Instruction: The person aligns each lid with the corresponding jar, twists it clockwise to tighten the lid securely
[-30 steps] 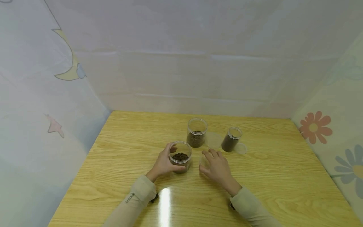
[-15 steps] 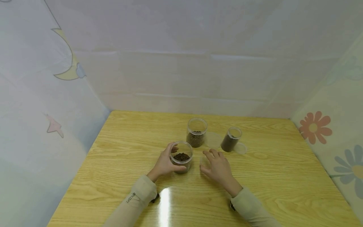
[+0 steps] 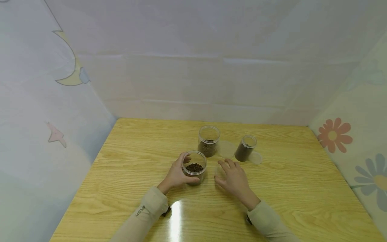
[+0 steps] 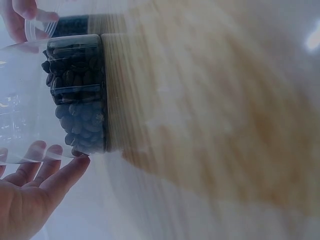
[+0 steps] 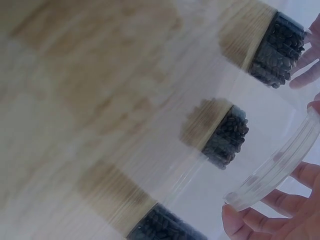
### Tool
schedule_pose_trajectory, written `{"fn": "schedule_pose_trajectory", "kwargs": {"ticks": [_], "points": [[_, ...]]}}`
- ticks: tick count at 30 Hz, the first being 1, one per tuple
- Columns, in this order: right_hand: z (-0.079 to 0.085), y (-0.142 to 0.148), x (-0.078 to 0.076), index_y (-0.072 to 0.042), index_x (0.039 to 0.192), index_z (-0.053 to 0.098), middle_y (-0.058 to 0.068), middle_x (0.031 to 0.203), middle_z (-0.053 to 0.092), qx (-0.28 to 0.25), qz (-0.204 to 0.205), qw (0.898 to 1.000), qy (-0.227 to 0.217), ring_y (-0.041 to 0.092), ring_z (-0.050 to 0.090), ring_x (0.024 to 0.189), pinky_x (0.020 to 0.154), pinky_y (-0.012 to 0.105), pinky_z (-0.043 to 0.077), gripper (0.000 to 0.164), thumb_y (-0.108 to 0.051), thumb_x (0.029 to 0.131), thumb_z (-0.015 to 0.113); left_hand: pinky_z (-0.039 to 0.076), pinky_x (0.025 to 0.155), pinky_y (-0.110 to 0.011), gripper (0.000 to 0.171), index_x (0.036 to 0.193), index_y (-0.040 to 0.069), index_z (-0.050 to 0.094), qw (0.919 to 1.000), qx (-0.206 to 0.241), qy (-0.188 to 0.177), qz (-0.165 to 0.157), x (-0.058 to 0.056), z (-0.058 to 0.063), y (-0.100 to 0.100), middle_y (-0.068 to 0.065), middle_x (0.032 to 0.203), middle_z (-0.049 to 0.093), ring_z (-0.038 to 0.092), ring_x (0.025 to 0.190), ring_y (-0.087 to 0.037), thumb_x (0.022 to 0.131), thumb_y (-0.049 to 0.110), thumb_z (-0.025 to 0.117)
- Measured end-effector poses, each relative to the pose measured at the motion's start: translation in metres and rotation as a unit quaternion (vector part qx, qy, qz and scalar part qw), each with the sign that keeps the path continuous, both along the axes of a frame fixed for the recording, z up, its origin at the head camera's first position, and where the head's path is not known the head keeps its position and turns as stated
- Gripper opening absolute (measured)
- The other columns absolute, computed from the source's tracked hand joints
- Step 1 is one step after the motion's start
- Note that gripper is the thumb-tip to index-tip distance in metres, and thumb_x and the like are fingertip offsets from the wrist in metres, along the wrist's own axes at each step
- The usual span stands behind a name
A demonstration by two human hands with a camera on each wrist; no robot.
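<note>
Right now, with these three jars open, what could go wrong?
The left hand grips the open front jar; tipping it might spill the dark beans. The right hand holds a clear lid by its edge, so it could slip. That hand is also close to the open narrow jar, so a careless sweep might knock it over.

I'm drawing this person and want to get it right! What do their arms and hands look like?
The left sleeve and right sleeve are pale beige and reach to the wrists. The left one has small dark lettering, not all readable. A small black thing shows at the left cuff, another at the right. The left hand and right hand wear no gloves.
</note>
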State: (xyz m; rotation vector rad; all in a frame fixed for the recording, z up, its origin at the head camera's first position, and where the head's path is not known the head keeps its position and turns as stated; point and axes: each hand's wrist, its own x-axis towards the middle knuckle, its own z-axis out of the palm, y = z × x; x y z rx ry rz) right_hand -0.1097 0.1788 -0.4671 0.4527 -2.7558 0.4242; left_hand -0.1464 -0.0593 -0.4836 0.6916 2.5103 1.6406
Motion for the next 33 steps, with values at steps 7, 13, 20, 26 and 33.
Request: {"fn": "schedule_pose_trajectory", "kwargs": {"ticks": [7, 13, 20, 26, 33], "points": [[-0.001, 0.002, 0.0, -0.009, 0.115, 0.061, 0.017, 0.11, 0.056, 0.0, -0.005, 1.0, 0.001, 0.035, 0.053, 0.089, 0.061, 0.048, 0.049, 0.048, -0.034, 0.074, 0.067, 0.04, 0.092, -0.05, 0.093, 0.133, 0.008, 0.033, 0.9999, -0.008, 0.011, -0.006, 0.0, 0.0, 0.003, -0.02, 0.122, 0.049, 0.047, 0.113, -0.035, 0.06, 0.029, 0.086], [0.0, 0.003, 0.0, -0.009, 0.116, 0.061, 0.017, 0.111, 0.056, -0.001, -0.006, 1.0, -0.004, 0.036, 0.053, 0.092, 0.062, 0.049, 0.049, 0.049, -0.034, 0.075, 0.067, 0.039, 0.092, -0.05, 0.094, 0.134, 0.01, 0.032, 0.9999, -0.014, 0.002, -0.008, 0.0, 0.001, 0.005, -0.021, 0.123, 0.048, 0.047, 0.113, -0.034, 0.06, 0.03, 0.085], [0.0, 0.005, 0.002, -0.009, 0.116, 0.06, 0.018, 0.112, 0.056, -0.001, -0.009, 1.0, -0.011, 0.037, 0.052, 0.095, 0.064, 0.05, 0.049, 0.05, -0.035, 0.075, 0.067, 0.04, 0.091, -0.049, 0.093, 0.134, 0.01, 0.032, 0.9999, -0.014, 0.001, -0.01, 0.001, 0.001, 0.008, -0.022, 0.123, 0.048, 0.047, 0.113, -0.035, 0.06, 0.03, 0.086], [0.002, 0.007, 0.004, -0.008, 0.117, 0.059, 0.019, 0.113, 0.055, 0.002, -0.014, 1.0, -0.019, 0.038, 0.052, 0.097, 0.067, 0.052, 0.049, 0.051, -0.035, 0.075, 0.067, 0.04, 0.091, -0.05, 0.093, 0.134, 0.012, 0.033, 0.9999, -0.007, 0.002, -0.014, 0.002, 0.002, 0.011, -0.022, 0.123, 0.048, 0.047, 0.113, -0.036, 0.06, 0.028, 0.086], [0.004, 0.01, 0.004, -0.008, 0.117, 0.059, 0.019, 0.113, 0.055, 0.003, -0.014, 1.0, -0.015, 0.039, 0.052, 0.097, 0.068, 0.052, 0.049, 0.052, -0.035, 0.074, 0.068, 0.04, 0.091, -0.049, 0.094, 0.134, 0.007, 0.032, 0.9998, -0.011, 0.006, -0.018, 0.001, 0.001, 0.015, -0.023, 0.123, 0.048, 0.047, 0.113, -0.036, 0.06, 0.028, 0.086]]}}
